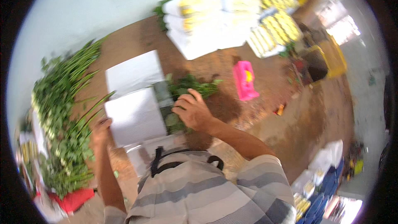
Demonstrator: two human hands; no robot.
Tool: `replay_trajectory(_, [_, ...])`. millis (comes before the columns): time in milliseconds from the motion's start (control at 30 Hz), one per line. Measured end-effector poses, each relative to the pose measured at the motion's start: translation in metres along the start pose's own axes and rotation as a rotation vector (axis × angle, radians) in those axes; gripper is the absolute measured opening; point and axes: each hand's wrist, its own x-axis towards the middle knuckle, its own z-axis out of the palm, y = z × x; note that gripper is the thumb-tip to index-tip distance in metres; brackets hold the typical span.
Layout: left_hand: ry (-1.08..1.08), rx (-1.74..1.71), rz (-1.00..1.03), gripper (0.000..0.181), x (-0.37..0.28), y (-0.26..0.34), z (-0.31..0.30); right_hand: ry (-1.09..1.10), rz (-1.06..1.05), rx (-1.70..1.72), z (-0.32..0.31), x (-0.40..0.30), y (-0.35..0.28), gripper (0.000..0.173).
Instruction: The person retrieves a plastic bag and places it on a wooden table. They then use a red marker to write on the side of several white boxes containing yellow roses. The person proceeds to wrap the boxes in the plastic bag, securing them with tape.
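White corrugated paper (136,116) lies folded over leafy green stems (174,123) in front of me, on top of another white sheet (135,73). At its left edge is my left hand (102,128), thumb on the paper; the fingers are blurred and partly hidden. My right hand (192,110) hovers over or touches the leaves to the right of the paper, its fingers spread and nothing seen in its grasp. More green foliage (196,87) sticks out beyond the right hand. A clear plastic sheet (140,158) lies near my waist.
Loose green stems with pale blooms (59,112) are heaped at the left. White-wrapped bundles with yellow rows (211,18) are stacked at the back. A pink plastic holder (244,81) stands to the right, with a yellow crate (335,57) beyond and a red item (73,200) lower left.
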Motion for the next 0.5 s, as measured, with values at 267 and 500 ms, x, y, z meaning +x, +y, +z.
replay_trajectory(267, [-0.124, -0.164, -0.018, 0.02, 0.016, -0.007, -0.009, 0.359, 0.96, -0.191, -0.088, -0.126, 0.162, 0.03])
replay_trajectory(500, [-0.124, -0.119, -0.186, 0.02, 0.012, 0.006, -0.011, -0.259, 1.175, 0.301, -0.081, -0.19, 0.289, 0.042])
